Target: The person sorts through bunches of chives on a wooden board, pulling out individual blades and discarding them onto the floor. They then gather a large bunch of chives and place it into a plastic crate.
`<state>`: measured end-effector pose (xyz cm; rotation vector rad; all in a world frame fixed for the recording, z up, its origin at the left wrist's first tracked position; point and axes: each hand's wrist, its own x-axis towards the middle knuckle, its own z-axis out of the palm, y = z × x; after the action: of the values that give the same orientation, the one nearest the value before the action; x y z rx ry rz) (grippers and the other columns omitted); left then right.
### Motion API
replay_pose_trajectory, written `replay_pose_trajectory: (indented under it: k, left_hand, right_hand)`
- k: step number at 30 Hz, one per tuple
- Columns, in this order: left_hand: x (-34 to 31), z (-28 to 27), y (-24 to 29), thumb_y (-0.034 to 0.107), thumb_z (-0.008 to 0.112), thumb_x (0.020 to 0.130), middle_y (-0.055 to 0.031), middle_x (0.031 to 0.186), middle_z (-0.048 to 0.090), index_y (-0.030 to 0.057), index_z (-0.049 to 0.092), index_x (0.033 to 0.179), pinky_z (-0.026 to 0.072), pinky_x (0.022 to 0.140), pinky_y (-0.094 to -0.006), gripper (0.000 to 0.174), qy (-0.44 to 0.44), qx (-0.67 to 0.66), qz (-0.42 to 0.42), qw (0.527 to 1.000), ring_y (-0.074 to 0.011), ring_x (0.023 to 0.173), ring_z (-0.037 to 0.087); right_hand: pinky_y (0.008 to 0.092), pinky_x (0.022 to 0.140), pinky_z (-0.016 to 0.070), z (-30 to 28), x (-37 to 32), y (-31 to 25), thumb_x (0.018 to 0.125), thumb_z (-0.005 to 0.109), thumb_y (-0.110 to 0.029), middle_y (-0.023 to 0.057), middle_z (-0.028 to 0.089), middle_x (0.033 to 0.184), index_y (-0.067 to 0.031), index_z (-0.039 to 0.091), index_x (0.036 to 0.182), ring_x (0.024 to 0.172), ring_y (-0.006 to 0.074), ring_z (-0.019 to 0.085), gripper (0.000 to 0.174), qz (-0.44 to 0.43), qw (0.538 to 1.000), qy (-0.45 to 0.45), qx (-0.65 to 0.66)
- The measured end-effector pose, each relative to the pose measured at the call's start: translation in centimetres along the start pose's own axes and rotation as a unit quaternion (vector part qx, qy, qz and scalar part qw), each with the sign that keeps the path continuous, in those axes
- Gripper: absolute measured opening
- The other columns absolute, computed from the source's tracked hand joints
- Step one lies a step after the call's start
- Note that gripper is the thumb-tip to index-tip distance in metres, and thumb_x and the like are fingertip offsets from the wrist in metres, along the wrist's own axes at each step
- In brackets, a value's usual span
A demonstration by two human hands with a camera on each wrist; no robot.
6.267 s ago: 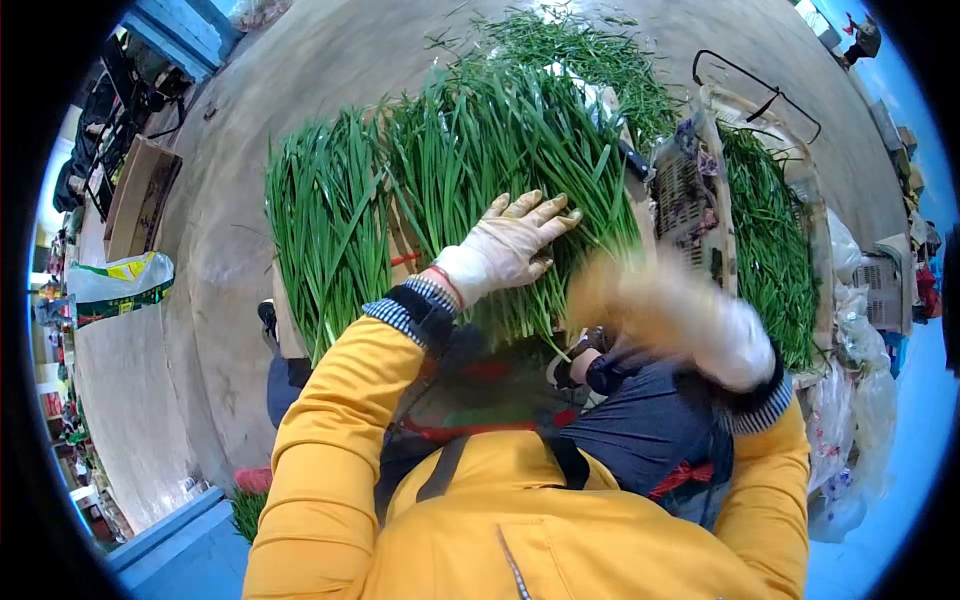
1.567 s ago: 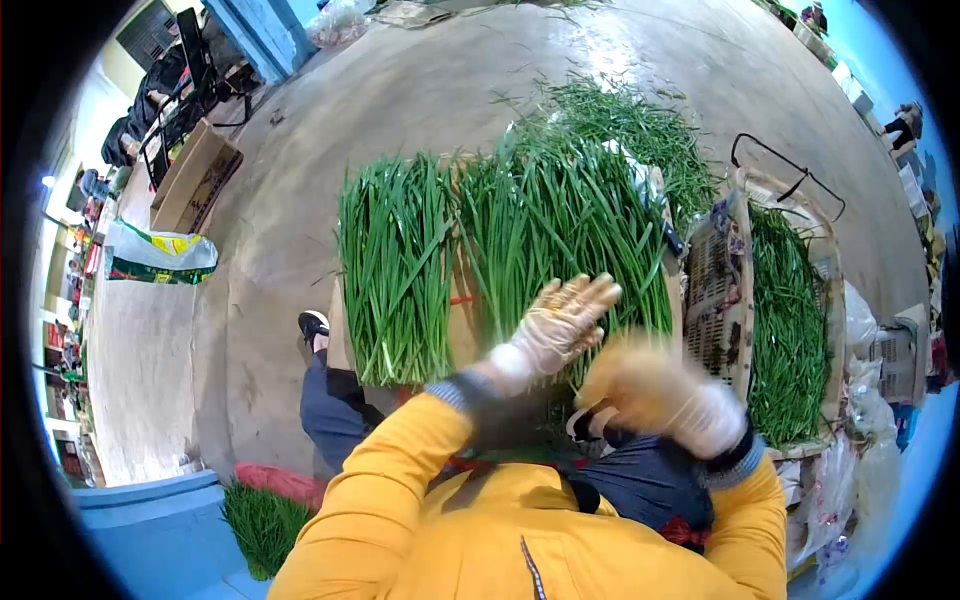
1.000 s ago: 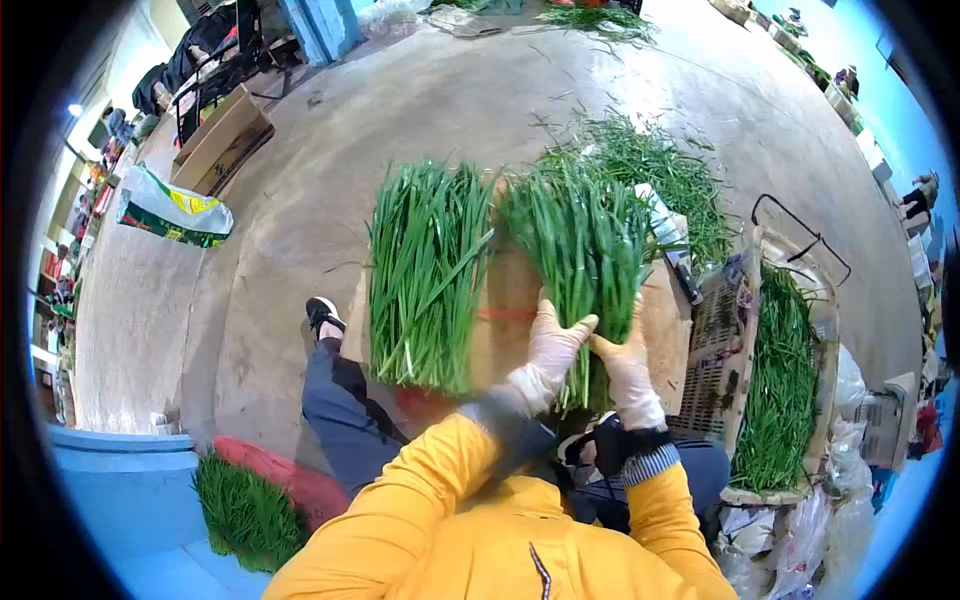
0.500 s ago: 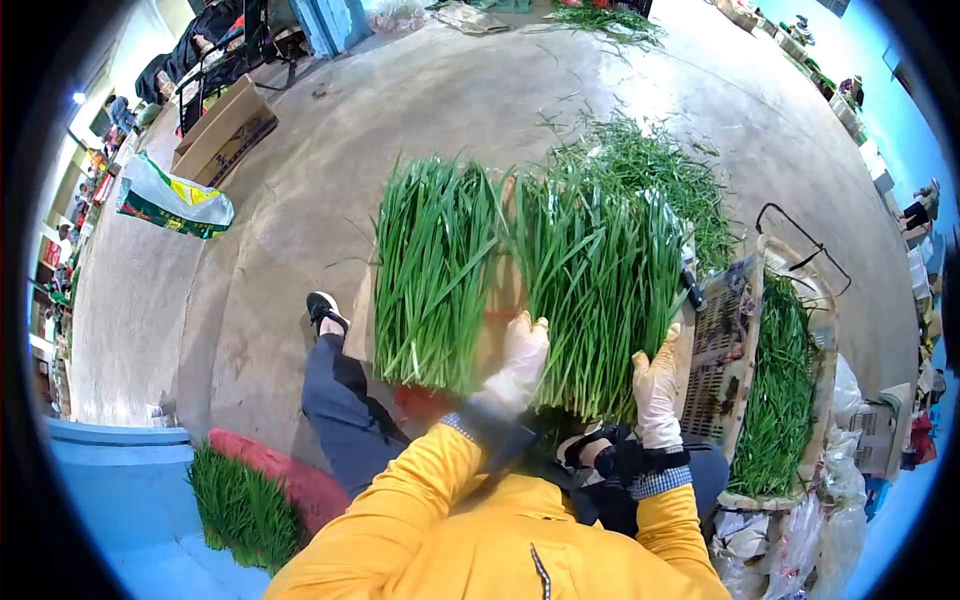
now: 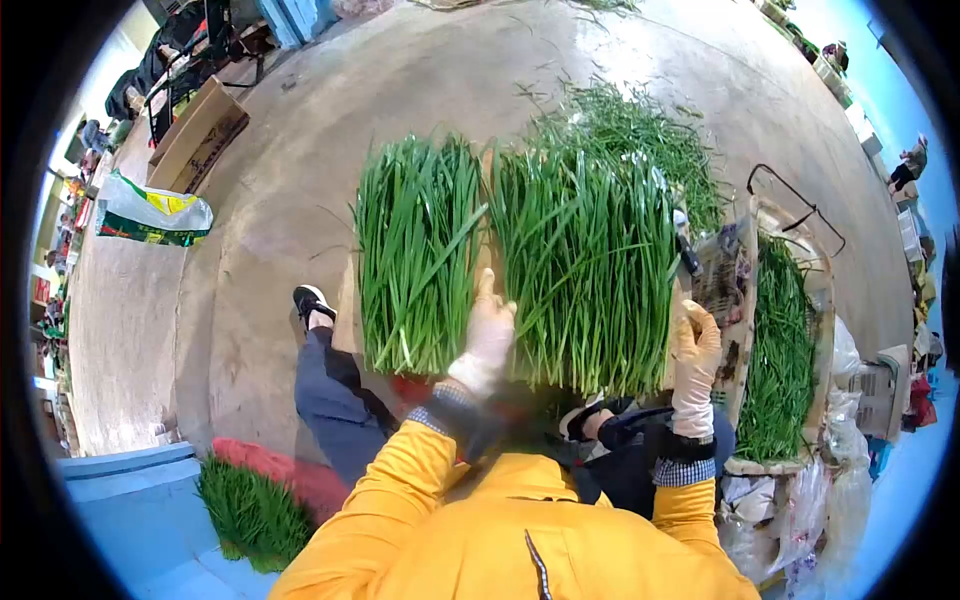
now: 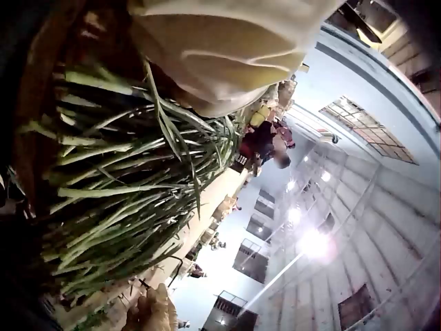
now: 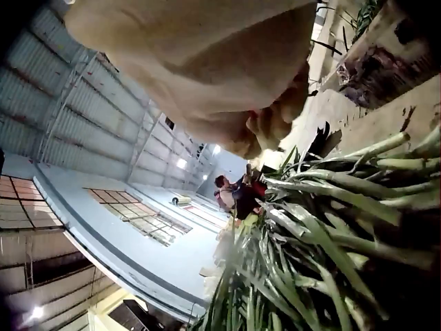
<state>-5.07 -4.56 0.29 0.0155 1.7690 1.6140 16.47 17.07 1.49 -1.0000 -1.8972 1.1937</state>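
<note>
Two broad bundles of long green leaves with pale stem ends, looking like garlic chives, lie side by side on a board [image 5: 345, 300]. My gloved left hand [image 5: 488, 335] is in the gap between the left bundle [image 5: 415, 260] and the right bundle [image 5: 590, 270], fingers pointing away from me, at the right bundle's left edge. My gloved right hand [image 5: 695, 345] is just past that bundle's right edge, its fingers loosely bent and nothing seen in them. Stem ends [image 6: 96, 193] fill the left wrist view below the glove. In the right wrist view the stems [image 7: 331, 207] lie beside the glove.
A dark-handled tool [image 5: 688, 255] lies at the board's right edge. Beside it stands a plastic basket [image 5: 735, 400] of more greens, with a carrying handle [image 5: 800, 205]. Loose leaves [image 5: 640, 130] are heaped behind. A carton [image 5: 200, 140] and a printed bag [image 5: 150, 215] are at the left.
Both hands gripped the right bundle's stem end a second ago; they have since moved apart to its two sides. The bundle now lies wider and flatter. The left bundle stays on the board.
</note>
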Motion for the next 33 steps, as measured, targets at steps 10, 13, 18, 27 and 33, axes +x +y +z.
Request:
replay_pose_trajectory:
  k: [10, 13, 18, 27, 33]
  left_hand:
    - [1.8, 1.8, -4.9, -0.006, 0.056, 0.089, -0.0129, 0.138, 0.047, -0.0022, 0.027, 0.148, 0.0381, 0.103, -0.0291, 0.066, 0.007, -0.106, 0.163, 0.981, -0.016, 0.12, 0.049]
    - [0.1, -0.2, -3.3, -0.001, 0.059, 0.089, -0.0032, 0.105, 0.062, 0.0033, 0.053, 0.122, 0.0429, 0.089, -0.0277, 0.034, -0.016, -0.192, -0.002, 0.981, -0.0115, 0.092, 0.056]
    - [-0.4, -1.1, -2.2, 0.004, 0.056, 0.092, 0.0014, 0.096, 0.062, 0.0061, 0.059, 0.108, 0.0404, 0.089, -0.0288, 0.017, -0.07, -0.259, -0.057, 0.962, -0.0121, 0.089, 0.055]
    - [0.1, -1.5, -2.5, 0.005, 0.056, 0.092, -0.0019, 0.096, 0.066, 0.0044, 0.061, 0.108, 0.0526, 0.081, -0.0303, 0.017, -0.06, -0.256, -0.064, 0.963, -0.0142, 0.087, 0.062]
    - [0.1, -0.7, -2.6, 0.009, 0.066, 0.089, -0.0051, 0.103, 0.062, 0.0024, 0.056, 0.114, 0.0433, 0.094, -0.0312, 0.028, -0.082, -0.194, -0.039, 0.977, -0.0165, 0.098, 0.057]
  right_hand:
    - [0.0256, 0.064, 0.0487, 9.8, -5.3, -3.2, 0.084, 0.072, -0.01, 0.0042, 0.059, 0.082, -0.0105, 0.047, 0.141, 0.07, 0.0124, 0.058, 0.062, -0.075, 0.966, -0.154, -0.193]
    - [0.0339, 0.068, 0.0513, 10.0, -4.3, -2.4, 0.085, 0.066, -0.014, 0.0154, 0.063, 0.087, -0.0066, 0.047, 0.14, 0.067, 0.0256, 0.059, 0.059, -0.005, 0.956, -0.164, -0.243]
    - [0.0291, 0.063, 0.0483, 9.2, -3.6, 0.6, 0.087, 0.06, -0.008, 0.0109, 0.063, 0.084, 0.0024, 0.05, 0.135, 0.064, 0.0162, 0.055, 0.05, 0.056, 0.989, -0.131, -0.045]
    - [0.0338, 0.069, 0.0517, 6.4, -3.4, -4.1, 0.088, 0.066, -0.006, 0.0125, 0.064, 0.094, -0.0073, 0.054, 0.134, 0.072, 0.0243, 0.061, 0.047, -0.152, 0.962, -0.072, -0.217]
    - [0.0326, 0.062, 0.0546, 8.9, -6.2, -8.2, 0.082, 0.067, -0.014, 0.0077, 0.061, 0.085, -0.0141, 0.062, 0.11, 0.077, 0.0231, 0.065, 0.028, -0.267, 0.833, -0.204, -0.44]
